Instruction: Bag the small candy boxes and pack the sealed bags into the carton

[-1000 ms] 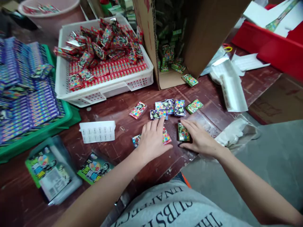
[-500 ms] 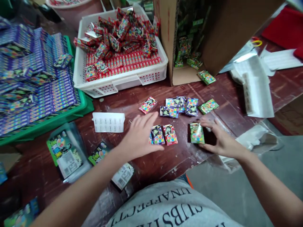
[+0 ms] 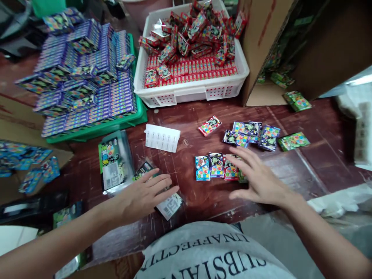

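Note:
My left hand (image 3: 148, 192) is over a dark green printed pouch (image 3: 171, 205), fingers stretched out; whether it touches the pouch I cannot tell. My right hand (image 3: 258, 180) has its thumb and fingers spread at the right end of a row of small candy boxes. In that row stand a blue box (image 3: 202, 168), a purple box (image 3: 216, 165) and a red box (image 3: 230, 170) partly under my fingers. A green box (image 3: 243, 177) at the end is mostly hidden by the hand. Behind the row lie a loose red box (image 3: 209, 126), several purple boxes (image 3: 269, 137) and a green box (image 3: 294, 141).
A white basket (image 3: 192, 93) of red boxes and a green crate (image 3: 99, 133) of purple boxes stand at the back. An open carton (image 3: 258, 93) holds green boxes. A white sticker sheet (image 3: 162, 138) and another pouch (image 3: 114, 162) lie on the left. Blue boxes (image 3: 31, 162) sit far left.
My right hand has brought the green box left to the row's end and is spread beside it. My left hand has moved from the row to the pouch. The view has shifted left.

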`<state>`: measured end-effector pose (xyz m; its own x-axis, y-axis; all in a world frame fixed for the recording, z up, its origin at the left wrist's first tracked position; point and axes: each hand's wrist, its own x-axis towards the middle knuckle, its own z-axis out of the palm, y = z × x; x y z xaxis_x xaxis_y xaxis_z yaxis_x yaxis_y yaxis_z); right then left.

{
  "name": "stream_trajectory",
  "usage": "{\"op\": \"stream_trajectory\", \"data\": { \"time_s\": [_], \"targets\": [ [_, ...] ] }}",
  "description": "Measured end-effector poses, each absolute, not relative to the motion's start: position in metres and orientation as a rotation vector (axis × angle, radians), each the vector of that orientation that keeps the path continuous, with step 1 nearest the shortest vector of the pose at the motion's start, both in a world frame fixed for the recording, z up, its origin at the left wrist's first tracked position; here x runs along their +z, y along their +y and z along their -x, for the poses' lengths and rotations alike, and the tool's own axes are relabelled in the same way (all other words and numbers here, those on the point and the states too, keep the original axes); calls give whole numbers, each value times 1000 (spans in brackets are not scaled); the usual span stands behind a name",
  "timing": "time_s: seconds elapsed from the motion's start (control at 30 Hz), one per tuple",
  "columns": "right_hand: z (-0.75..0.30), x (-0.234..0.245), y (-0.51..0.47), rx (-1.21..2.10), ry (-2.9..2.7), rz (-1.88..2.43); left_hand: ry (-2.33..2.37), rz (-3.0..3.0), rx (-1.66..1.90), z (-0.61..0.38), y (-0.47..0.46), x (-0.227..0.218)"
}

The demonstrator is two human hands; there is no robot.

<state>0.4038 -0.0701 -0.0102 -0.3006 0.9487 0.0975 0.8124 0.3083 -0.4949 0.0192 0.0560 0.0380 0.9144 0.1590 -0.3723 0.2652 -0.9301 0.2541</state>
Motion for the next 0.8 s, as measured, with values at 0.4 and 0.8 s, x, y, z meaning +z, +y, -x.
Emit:
{"op": "stream_trajectory", "data": {
  "time_s": [0.4,0.8],
  "targets": [
    [-346,-38,-20,458,-2313,1469,1156,-2530,-160,-35,26,16],
    [-320,-33,-21,656,-2327,1300,1068,-2458,17,-47,31,4]
  ]
}}
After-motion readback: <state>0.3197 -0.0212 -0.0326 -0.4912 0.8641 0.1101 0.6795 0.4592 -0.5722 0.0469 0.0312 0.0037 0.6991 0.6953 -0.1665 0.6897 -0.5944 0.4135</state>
